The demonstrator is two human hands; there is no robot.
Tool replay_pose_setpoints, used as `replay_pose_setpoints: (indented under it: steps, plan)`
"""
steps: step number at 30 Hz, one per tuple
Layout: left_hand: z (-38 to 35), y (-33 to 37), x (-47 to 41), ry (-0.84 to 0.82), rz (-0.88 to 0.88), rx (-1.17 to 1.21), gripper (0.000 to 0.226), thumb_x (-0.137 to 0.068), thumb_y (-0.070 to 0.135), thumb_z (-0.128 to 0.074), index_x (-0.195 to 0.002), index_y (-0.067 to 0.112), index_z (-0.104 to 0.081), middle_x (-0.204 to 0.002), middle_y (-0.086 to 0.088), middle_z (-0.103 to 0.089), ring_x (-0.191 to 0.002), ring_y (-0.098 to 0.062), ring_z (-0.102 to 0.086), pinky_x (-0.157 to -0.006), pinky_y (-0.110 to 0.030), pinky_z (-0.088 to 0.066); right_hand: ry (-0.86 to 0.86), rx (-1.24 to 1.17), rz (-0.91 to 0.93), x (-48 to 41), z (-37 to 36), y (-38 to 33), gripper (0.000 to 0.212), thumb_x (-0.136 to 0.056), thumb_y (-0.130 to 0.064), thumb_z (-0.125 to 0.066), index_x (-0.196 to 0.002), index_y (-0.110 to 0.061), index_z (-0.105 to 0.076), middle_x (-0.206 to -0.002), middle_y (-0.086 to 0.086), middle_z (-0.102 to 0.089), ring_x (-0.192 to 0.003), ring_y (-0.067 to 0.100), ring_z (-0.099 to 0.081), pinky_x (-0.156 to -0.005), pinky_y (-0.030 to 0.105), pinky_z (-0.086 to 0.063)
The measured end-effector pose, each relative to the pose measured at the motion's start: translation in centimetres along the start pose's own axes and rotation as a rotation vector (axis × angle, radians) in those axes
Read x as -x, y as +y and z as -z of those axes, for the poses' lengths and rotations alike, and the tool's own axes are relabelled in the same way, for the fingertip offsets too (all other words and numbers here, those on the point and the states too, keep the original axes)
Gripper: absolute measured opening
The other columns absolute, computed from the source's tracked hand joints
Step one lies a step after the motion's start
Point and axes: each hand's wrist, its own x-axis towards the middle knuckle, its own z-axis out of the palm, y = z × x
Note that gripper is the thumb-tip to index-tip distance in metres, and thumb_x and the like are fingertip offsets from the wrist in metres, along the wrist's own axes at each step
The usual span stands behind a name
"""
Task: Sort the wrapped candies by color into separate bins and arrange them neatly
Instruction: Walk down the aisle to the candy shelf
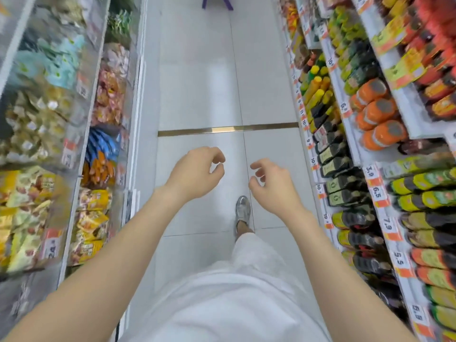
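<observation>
Along the left edge of the frame, clear bins point(81, 70) hold the wrapped candies point(32, 124), blurred heaps of pale blue, gold, orange and yellow, well apart from both hands. At the centre, over the white tiled floor point(197, 95), the left hand point(195, 174) and the right hand point(274, 186) hang apart, fingers loosely curled and holding nothing, with a silver shoe point(243, 209) lower down between them. Down the right side, shelves point(404, 114) carry rows of orange and dark bottles point(377, 112) behind price tags point(376, 191).

Glossy floor tiles point(197, 95), brushed metal strip point(227, 129), white cloth garment point(222, 304), shiny plastic packets point(91, 218).
</observation>
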Motion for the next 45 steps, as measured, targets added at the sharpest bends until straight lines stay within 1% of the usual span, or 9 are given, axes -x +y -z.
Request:
replay_pose_setpoints:
  steps: [5,10,13,19,26,31,36,40,45]
  plan:
    - [5.0,-0.2,-14.2,0.008,0.076,-0.018,0.021,-0.096,0.035,-0.056,-0.113,0.03,-0.067,-0.108,0.016,-0.067,-0.099,-0.014,-0.064,-0.087,-0.04,-0.055,-0.069,-0.01,0.041,-15.3,4.5,-1.4,0.032,-0.096,-0.025,-0.059,-0.128,-0.02,-0.062,-0.112,0.0,-0.065,-0.094,0.008,-0.056,-0.086,0.032,-0.052]
    - [9.9,-2.1,-25.3,0.077,0.165,0.016,0.019,-0.096,0.037,-0.056,-0.111,0.033,-0.067,-0.108,0.015,-0.067,-0.096,-0.014,-0.064,-0.083,-0.042,-0.056,-0.157,0.04,0.123,-30.2,7.0,-5.6,0.033,-0.094,-0.024,-0.058,-0.127,-0.019,-0.063,-0.111,0.002,-0.067,-0.1,0.018,-0.062,-0.087,0.037,-0.053]
    - [12.6,-4.4,-31.9,0.108,0.189,0.049,0.018,-0.094,0.038,-0.053,-0.106,0.034,-0.066,-0.1,0.015,-0.067,-0.091,-0.011,-0.064,-0.079,-0.042,-0.057,-0.185,0.059,0.165,-39.4,7.6,-8.2,0.034,-0.093,-0.027,-0.058,-0.126,-0.023,-0.063,-0.109,-0.001,-0.066,-0.096,0.017,-0.062,-0.086,0.04,-0.055]
    - [18.6,-11.6,-47.6,0.162,0.215,0.07,0.022,-0.095,0.038,-0.054,-0.112,0.034,-0.067,-0.108,0.016,-0.068,-0.098,-0.012,-0.065,-0.086,-0.039,-0.056,-0.191,0.061,0.194,-58.2,7.5,-13.2,0.032,-0.094,-0.026,-0.057,-0.126,-0.024,-0.062,-0.109,-0.002,-0.065,-0.098,0.014,-0.06,-0.085,0.036,-0.054]
    - [28.1,-15.9,-67.1,0.117,0.118,0.052,0.021,-0.097,0.034,-0.053,-0.112,0.031,-0.067,-0.108,0.015,-0.068,-0.095,-0.012,-0.064,-0.084,-0.038,-0.056,-0.095,0.117,0.074,-77.4,10.6,-17.6,0.034,-0.093,-0.028,-0.057,-0.126,-0.024,-0.063,-0.111,0.0,-0.067,-0.098,0.018,-0.063,-0.083,0.041,-0.057]
    - [32.7,-16.8,-82.0,0.14,0.104,-0.002,0.022,-0.098,0.033,-0.053,-0.111,0.029,-0.069,-0.109,0.013,-0.067,-0.099,-0.014,-0.062,-0.081,-0.035,-0.051,-0.054,0.039,0.004,-90.2,12.8,-18.5,0.033,-0.093,-0.027,-0.059,-0.125,-0.023,-0.064,-0.109,0.0,-0.067,-0.097,0.015,-0.062,-0.084,0.036,-0.055]
    - [36.3,-19.5,-98.0,0.113,0.085,-0.044,0.02,-0.098,0.031,-0.053,-0.11,0.026,-0.069,-0.107,0.009,-0.066,-0.099,-0.017,-0.062,-0.08,-0.034,-0.049,-0.046,0.009,0.008,-106.7,13.8,-18.9,0.031,-0.092,-0.022,-0.06,-0.122,-0.018,-0.066,-0.105,0.0,-0.068,-0.093,0.011,-0.058,-0.08,0.028,-0.046]
    - [40.9,-21.5,-109.1,0.074,0.127,-0.05,0.021,-0.097,0.03,-0.055,-0.111,0.024,-0.069,-0.106,0.007,-0.066,-0.093,-0.019,-0.061,-0.077,-0.033,-0.048,-0.113,0.014,0.021,-119.6,16.0,-21.5,0.031,-0.093,-0.02,-0.058,-0.124,-0.018,-0.065,-0.106,0.0,-0.067,-0.094,0.012,-0.057,-0.081,0.026,-0.041]
    - [46.9,-25.7,-118.3,0.101,0.264,-0.003,0.025,-0.096,0.037,-0.054,-0.114,0.029,-0.068,-0.109,0.007,-0.065,-0.096,-0.019,-0.062,-0.085,-0.041,-0.055,-0.259,0.055,0.168,-133.4,18.1,-27.7,0.032,-0.095,-0.021,-0.058,-0.126,-0.019,-0.064,-0.108,0.001,-0.066,-0.096,0.01,-0.056,-0.091,0.035,-0.051]
